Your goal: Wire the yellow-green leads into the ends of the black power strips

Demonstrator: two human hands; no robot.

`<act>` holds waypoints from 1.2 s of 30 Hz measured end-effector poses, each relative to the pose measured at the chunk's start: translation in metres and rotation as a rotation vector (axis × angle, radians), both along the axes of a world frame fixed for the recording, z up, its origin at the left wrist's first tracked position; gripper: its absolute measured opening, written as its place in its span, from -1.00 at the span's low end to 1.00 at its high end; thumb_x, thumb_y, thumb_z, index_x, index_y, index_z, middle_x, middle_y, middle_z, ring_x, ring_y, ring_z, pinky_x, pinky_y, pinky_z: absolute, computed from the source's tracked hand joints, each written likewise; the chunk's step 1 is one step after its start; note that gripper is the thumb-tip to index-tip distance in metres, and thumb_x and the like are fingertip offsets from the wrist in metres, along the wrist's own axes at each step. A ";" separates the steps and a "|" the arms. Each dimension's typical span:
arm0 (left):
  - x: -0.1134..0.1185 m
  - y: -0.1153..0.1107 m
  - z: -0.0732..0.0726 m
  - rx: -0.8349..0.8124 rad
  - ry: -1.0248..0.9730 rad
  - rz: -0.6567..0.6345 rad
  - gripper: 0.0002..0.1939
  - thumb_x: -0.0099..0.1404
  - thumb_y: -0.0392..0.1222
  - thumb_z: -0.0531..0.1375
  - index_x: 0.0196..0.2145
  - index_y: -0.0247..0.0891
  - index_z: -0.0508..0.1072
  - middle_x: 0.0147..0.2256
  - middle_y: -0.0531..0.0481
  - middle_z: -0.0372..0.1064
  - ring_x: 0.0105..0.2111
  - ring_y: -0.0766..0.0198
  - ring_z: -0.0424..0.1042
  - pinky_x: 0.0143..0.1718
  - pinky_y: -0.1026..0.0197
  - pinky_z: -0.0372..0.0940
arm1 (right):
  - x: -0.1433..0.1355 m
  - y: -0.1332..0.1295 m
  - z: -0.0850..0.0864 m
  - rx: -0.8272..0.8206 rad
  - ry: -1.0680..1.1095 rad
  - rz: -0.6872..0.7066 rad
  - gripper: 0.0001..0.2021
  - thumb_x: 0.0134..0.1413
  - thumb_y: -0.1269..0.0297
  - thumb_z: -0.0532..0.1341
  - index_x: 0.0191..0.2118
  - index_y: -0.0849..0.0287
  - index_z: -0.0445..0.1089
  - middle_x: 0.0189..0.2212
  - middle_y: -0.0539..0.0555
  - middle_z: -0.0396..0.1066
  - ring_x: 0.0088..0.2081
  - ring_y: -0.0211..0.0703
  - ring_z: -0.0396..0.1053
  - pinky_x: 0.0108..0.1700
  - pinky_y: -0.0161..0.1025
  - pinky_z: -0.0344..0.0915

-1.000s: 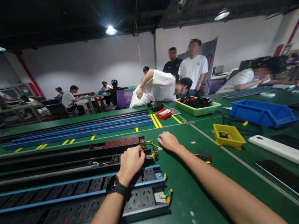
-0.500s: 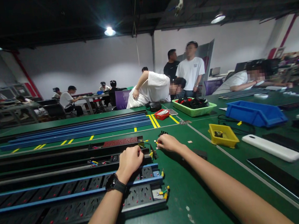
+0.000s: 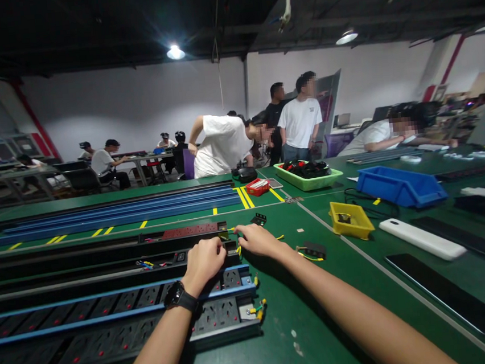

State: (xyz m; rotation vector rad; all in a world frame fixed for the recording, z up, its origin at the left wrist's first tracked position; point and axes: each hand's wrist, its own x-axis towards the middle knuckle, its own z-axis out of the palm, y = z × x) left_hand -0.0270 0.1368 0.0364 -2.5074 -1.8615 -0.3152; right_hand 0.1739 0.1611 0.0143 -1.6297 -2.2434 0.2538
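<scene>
My left hand (image 3: pixel 207 261) is closed, its knuckles up, over the right end of a black power strip channel (image 3: pixel 106 278). What its fingers grip is hidden beneath them. My right hand (image 3: pixel 257 241) is pinched at the end of the farther channel with the red-brown socket block (image 3: pixel 193 231). A yellow wire end (image 3: pixel 231 229) shows just beside those fingertips; what they pinch is too small to make out. Nearer me lie a blue-edged socket strip (image 3: pixel 127 302) and a black socket strip (image 3: pixel 124 336), both with yellow terminals at the right.
Blue rails (image 3: pixel 121 214) lie across the far side. Toward the right stand a yellow bin (image 3: pixel 353 221), a blue bin (image 3: pixel 401 186) and a green basket (image 3: pixel 309 182). A black bracket (image 3: pixel 315 249) with yellow wire lies right of my hand. A person in white (image 3: pixel 221 144) bends over opposite.
My right hand has moved left, up to the strip's end. The black bracket and its yellow wire now show more fully. My left hand stays over the same channel; the view has shifted slightly.
</scene>
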 end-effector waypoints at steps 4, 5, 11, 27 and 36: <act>-0.001 -0.001 0.001 -0.003 -0.001 -0.004 -0.76 0.40 -0.14 0.07 -0.22 -0.13 0.55 -0.21 -0.10 0.60 -0.18 0.06 0.59 -0.26 0.21 0.28 | 0.015 0.001 -0.003 0.026 -0.035 -0.123 -0.56 0.22 0.48 0.12 0.18 0.19 0.45 0.05 0.26 0.57 0.07 0.03 0.49 0.05 -0.24 0.26; 0.000 -0.001 0.001 -0.005 -0.003 -0.005 -0.76 0.41 -0.13 0.07 -0.22 -0.13 0.55 -0.21 -0.10 0.60 -0.18 0.06 0.59 -0.25 0.21 0.28 | 0.024 0.001 -0.003 0.027 -0.044 -0.151 -0.56 0.22 0.48 0.11 0.18 0.20 0.45 0.05 0.26 0.57 0.06 0.03 0.49 0.03 -0.25 0.26; 0.000 0.000 0.002 -0.010 -0.013 -0.011 -0.75 0.40 -0.14 0.07 -0.23 -0.13 0.56 -0.20 -0.14 0.60 -0.18 0.02 0.58 -0.21 0.16 0.31 | 0.072 -0.010 -0.001 0.029 -0.139 -0.210 -0.58 0.27 0.46 0.09 0.19 0.26 0.42 -0.05 0.27 0.59 -0.06 0.02 0.52 -0.07 -0.25 0.28; -0.001 0.001 -0.003 0.009 -0.016 -0.019 -0.76 0.40 -0.12 0.07 -0.24 -0.13 0.55 -0.23 -0.13 0.59 -0.19 0.02 0.59 -0.24 0.18 0.30 | 0.033 -0.011 0.002 0.053 -0.275 0.048 -0.76 0.32 0.35 0.16 -0.10 0.13 0.61 -0.15 0.16 0.62 -0.12 -0.05 0.54 -0.14 -0.30 0.27; -0.001 0.001 -0.003 -0.002 -0.022 -0.014 -0.74 0.42 -0.10 0.06 -0.21 -0.13 0.56 -0.22 -0.13 0.59 -0.18 0.02 0.59 -0.18 0.16 0.33 | -0.005 0.003 0.006 0.125 -0.279 0.110 -0.79 0.30 0.26 0.21 -0.20 0.17 0.62 -0.19 0.21 0.59 -0.16 -0.02 0.51 -0.17 -0.28 0.26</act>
